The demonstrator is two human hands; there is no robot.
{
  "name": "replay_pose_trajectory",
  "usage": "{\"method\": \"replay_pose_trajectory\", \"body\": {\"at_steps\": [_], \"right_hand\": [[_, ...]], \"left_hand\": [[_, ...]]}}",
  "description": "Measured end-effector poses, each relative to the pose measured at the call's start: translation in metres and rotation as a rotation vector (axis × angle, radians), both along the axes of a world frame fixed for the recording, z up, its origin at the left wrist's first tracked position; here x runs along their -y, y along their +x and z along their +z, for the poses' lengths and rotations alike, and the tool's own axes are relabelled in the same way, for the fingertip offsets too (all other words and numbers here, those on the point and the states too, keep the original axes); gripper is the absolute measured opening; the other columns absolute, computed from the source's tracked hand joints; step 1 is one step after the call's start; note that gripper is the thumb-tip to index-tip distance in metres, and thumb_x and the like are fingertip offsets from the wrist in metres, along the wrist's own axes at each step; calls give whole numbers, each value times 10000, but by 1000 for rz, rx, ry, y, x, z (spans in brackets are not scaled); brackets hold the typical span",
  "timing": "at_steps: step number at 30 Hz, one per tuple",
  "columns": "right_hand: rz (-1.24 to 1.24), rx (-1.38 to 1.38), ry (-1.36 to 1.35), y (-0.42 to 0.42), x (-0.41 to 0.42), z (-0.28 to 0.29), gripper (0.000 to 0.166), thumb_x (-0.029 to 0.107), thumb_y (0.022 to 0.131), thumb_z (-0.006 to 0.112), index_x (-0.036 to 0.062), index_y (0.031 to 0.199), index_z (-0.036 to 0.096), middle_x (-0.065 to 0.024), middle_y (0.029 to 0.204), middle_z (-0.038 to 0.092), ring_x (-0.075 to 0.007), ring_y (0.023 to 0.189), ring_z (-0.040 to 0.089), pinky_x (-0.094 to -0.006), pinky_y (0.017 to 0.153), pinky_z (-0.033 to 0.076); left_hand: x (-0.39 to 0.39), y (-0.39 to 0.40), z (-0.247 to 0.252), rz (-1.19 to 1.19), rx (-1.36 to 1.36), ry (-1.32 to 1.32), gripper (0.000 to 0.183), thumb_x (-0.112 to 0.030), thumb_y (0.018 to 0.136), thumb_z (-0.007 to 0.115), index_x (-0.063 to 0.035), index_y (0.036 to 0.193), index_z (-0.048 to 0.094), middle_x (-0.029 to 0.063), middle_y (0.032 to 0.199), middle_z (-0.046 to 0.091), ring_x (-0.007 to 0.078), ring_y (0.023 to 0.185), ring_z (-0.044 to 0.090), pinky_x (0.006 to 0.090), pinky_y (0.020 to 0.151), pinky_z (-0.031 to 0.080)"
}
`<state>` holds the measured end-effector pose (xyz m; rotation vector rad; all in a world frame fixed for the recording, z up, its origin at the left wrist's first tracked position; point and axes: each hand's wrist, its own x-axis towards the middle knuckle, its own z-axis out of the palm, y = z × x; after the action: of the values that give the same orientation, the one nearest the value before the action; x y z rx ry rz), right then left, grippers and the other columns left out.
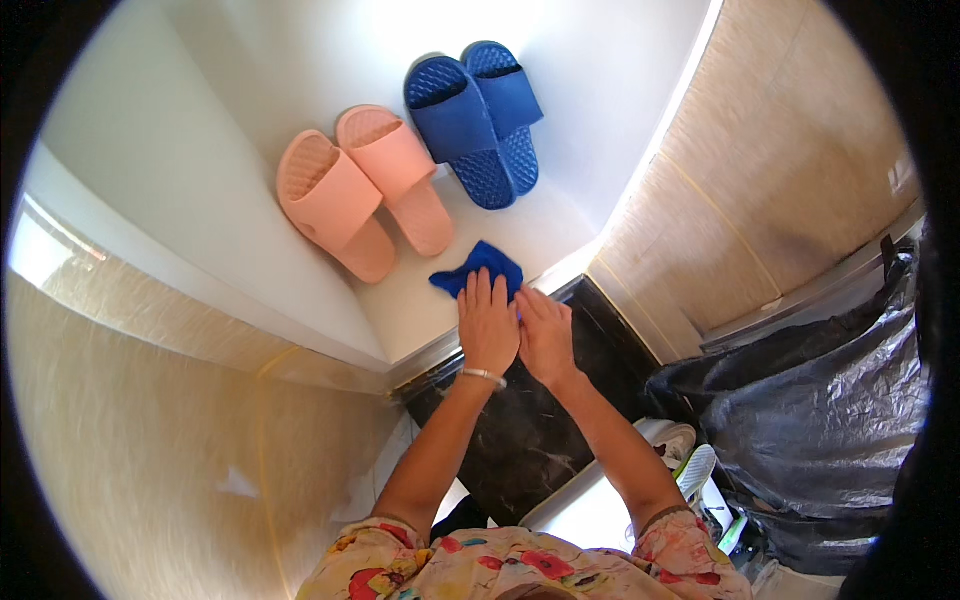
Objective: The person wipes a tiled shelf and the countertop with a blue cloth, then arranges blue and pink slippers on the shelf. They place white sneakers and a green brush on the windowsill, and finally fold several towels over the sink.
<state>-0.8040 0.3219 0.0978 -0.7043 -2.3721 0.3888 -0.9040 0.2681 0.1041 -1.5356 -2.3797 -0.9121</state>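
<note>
A small blue cloth (487, 259) lies bunched on the white floor of a recess (409, 319), near its front edge. My left hand (487, 322) rests flat over the lower part of the cloth, its fingers slightly spread. Close beside it, my right hand (546, 337) has curled fingers at the cloth's right edge, where a bit of blue shows between the two hands. Behind the cloth to the left stand pink slide sandals (330, 195), leaning against the wall. Blue slide sandals (457, 120) lean further back on the right, one overlapping the other.
White walls (247, 195) enclose the recess, with beige tiled walls (750, 150) outside it. Below its edge is a dark marble-like surface (517, 450). Black plastic sheeting (810, 405) hangs at right, near a white-and-green shoe (697, 469) and other items.
</note>
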Motion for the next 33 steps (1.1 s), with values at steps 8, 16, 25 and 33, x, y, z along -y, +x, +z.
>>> {"method": "replay_pose_trajectory", "body": {"at_steps": [8,16,25,33], "right_hand": [[-25,-89,4,-15,-41,13,500,21,731,554,44,1226,486,-131,1227,512,-295,1155,464,-421,925,326],[55,-38,-44,-1,-27,9,526,14,728,547,49,1246,465,-117,1258,500,-291,1207,434,-428,952,315],[-220,-29,-85,13,-81,-8,488,25,769,512,2,1246,406,-156,1224,473,-317,1134,458,-426,876,347],[-121,8,-1,1,-52,-1,520,73,733,579,-3,1222,419,-168,1245,449,-342,1208,387,-447,951,285]], "left_hand": [[-86,-32,-8,136,-28,-63,387,-282,824,572,-99,1161,520,158,1301,450,340,1218,380,502,942,311],[-44,-5,6,280,-65,-105,388,-295,785,604,-93,1108,535,174,1221,475,329,1072,438,449,825,353],[-138,-2,-14,-325,-174,133,289,-212,813,524,-115,1084,552,129,1203,512,321,1145,433,466,926,323],[-95,-7,-18,-176,-81,44,330,-187,833,495,-99,1150,518,140,1249,475,332,1185,410,453,987,300]]}}
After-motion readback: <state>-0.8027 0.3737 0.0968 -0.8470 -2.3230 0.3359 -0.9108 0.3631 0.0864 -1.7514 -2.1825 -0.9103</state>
